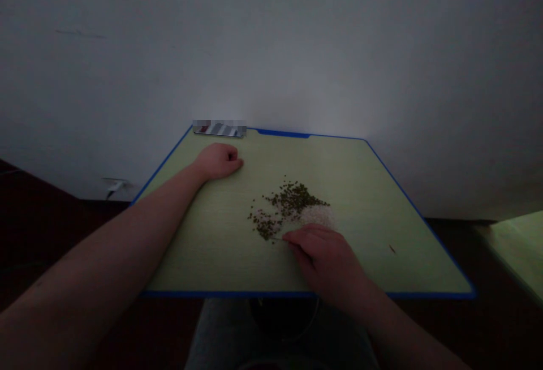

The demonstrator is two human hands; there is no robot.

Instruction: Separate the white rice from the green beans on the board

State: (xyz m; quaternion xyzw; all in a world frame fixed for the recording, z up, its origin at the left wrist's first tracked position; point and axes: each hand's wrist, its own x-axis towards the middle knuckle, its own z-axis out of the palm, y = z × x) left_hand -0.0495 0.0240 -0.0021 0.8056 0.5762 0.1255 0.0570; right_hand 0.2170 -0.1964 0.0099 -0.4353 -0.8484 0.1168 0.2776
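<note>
The tabletop (360, 177) is pale yellow-green, bordered by a blue edge (283, 133), and placed against a grey wall (297, 47). Dark green grains (297, 196) lie loose near the middle of the tabletop, in a larger patch on the far side and a smaller patch nearer the person, to the left, with single grains scattered around both. Pale grains (318, 215) form a patch against the right side of the larger green patch, just beyond the right hand (326, 251). The right hand is positioned at the near side of the grains; its fingers are pinched on a thin implement (276, 239), the tip of which points left toward the smaller green patch. The left hand (216, 160) rests on the far left part of the tabletop, fingers curled into a loose fist, well apart from the grains. A flat striped object (218, 130), partly pixelated, is located at the far left corner, just beyond the left hand. A small reddish-brown sliver (392, 249) lies to the right of the right hand
</note>
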